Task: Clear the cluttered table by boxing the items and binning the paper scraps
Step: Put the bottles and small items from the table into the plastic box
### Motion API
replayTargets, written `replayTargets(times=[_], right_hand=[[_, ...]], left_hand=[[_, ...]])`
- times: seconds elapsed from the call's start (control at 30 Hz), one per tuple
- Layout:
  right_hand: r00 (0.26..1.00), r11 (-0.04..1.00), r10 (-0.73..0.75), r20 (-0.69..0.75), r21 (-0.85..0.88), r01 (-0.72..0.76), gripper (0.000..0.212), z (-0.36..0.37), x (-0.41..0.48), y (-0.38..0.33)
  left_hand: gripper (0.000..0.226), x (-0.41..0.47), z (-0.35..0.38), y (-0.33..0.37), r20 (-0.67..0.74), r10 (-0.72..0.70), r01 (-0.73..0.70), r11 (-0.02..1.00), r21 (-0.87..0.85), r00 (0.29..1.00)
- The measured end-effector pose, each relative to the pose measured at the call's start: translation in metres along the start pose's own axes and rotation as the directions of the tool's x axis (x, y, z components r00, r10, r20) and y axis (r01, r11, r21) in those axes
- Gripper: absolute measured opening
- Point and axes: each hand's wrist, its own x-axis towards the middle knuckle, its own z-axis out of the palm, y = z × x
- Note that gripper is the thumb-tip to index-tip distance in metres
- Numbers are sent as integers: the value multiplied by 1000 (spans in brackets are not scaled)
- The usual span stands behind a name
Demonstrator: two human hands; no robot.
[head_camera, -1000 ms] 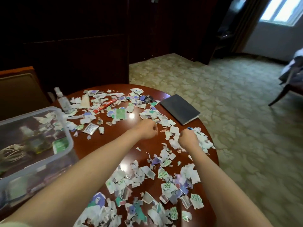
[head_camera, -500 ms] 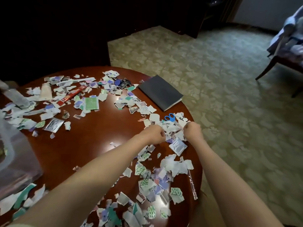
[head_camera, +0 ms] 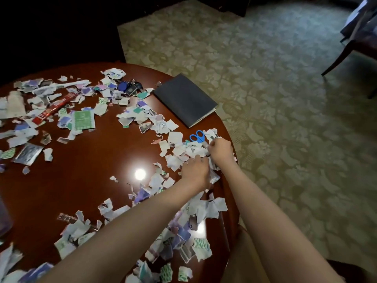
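A patterned green carpet (head_camera: pixel 275 99) fills the far side, with one dark chair (head_camera: pixel 355 43) at the upper right. A round red-brown table (head_camera: pixel 85 170) takes the near left, strewn with torn paper scraps (head_camera: pixel 177 150) in white, green and purple, too many to count. One grey notebook (head_camera: pixel 184 100) lies shut at the far right rim, its long axis running far-left to near-right. The left hand (head_camera: pixel 194 173) and right hand (head_camera: pixel 221 150) sit together at the right rim; the left's fingers curl down into the scraps and grip them, the right's pinch a scrap. One red tube (head_camera: pixel 56 108) lies slanted at the left, its white lettering too blurred to read. One green sachet (head_camera: pixel 82 118) lies just beside it, print unreadable. One pair of scissors (head_camera: pixel 197 136) lies just beside the right hand, blue handles pointing far-left, blades hidden under scraps. One bunch of keys (head_camera: pixel 130 87) lies among scraps at the far rim
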Motion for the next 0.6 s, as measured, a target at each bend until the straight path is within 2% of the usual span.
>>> replayTargets(times=[0.13, 0.27, 0.33, 0.4, 0.5, 0.6], right_hand=[[998, 999, -45, 46, -27, 46, 19, 1, 4, -4], [997, 996, -26, 76, -89, 33, 37, 3, 4, -10], [994, 990, -13, 107, -140, 28, 32, 1, 0, -14], [989, 981, -17, 146, -190, 45, 17, -1, -5, -18], [991, 981, 27, 132, -196, 0, 36, 0, -11, -22], [996, 981, 36, 80, -193, -20, 37, 1, -18, -26]], left_hand=[[72, 4, -5, -3, 30, -43, 44, 998, -43, 999], [51, 3, -16, -17, 121, -43, 69, 974, -216, 992], [41, -1, -19, -26, 158, -12, 56, 959, -278, 987], [38, -7, -22, -33, 175, 6, 50, 947, -317, 984], [29, -17, -30, -43, 175, 9, 49, 944, -327, 985], [18, -26, -38, -55, 149, -20, 66, 948, -312, 989]])
